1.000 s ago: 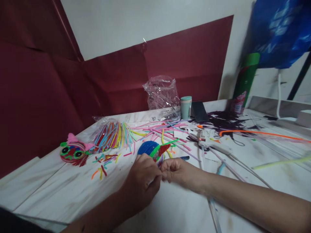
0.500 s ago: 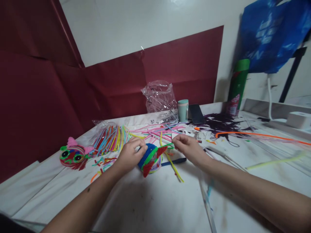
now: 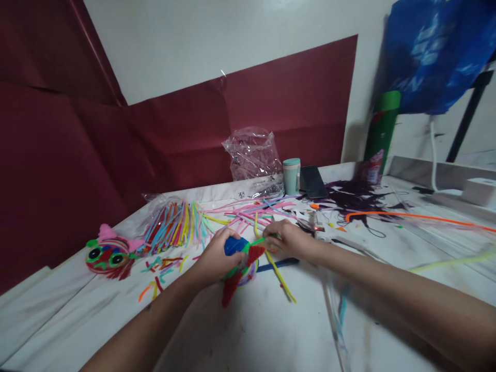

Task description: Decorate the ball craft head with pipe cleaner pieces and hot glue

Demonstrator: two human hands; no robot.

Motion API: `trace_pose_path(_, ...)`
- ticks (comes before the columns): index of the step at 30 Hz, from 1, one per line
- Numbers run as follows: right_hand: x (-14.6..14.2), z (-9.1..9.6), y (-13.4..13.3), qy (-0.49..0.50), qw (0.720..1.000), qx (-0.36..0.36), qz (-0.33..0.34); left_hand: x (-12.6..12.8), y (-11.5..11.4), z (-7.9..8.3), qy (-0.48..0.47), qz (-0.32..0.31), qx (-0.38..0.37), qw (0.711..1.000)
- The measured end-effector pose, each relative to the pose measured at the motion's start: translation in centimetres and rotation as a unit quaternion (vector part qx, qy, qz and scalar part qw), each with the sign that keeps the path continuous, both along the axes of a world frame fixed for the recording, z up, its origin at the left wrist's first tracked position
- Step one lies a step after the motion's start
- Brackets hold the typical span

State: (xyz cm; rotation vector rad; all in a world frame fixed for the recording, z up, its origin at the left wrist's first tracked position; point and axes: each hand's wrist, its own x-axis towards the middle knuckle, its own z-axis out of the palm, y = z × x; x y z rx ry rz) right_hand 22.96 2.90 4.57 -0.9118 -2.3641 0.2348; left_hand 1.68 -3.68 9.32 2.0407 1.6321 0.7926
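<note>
My left hand [image 3: 212, 256] grips a small ball-shaped pipe-cleaner figure [image 3: 239, 258], blue and green with red pointed pieces, just above the white table [image 3: 251, 330]. My right hand [image 3: 289, 238] is closed in a pinch on a green pipe cleaner [image 3: 259, 241] that runs into the figure's top. A yellow-green pipe cleaner [image 3: 279, 276] trails down from the figure toward me. A dark blue pen [image 3: 279, 265] lies behind the figure.
A finished red and green figure with pink ears [image 3: 107, 253] lies at the left. A bag of coloured pipe cleaners [image 3: 170, 222] and loose pink stems [image 3: 251, 209] sit behind. Farther back are a clear plastic bag [image 3: 253, 155], a teal cup [image 3: 291, 175], a phone [image 3: 313, 182], a green can [image 3: 382, 134] and an orange stem [image 3: 406, 217].
Both hands went from close to me out to the figure. The left hand took it and tilted it; the right hand came back in and pinched the green stem.
</note>
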Motion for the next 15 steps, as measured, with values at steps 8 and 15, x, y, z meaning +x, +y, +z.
trace_pose_path(8, -0.1, 5.0, -2.8, -0.198, 0.958, 0.205, -0.011, 0.4, -1.1, -1.1, 0.057, -0.015, 0.086, 0.995)
trace_pose_path(15, -2.4, 8.4, -7.4, -0.295, 0.944, 0.112, -0.093, 2.4, -1.4, -1.9, 0.176, 0.027, 0.137, 0.974)
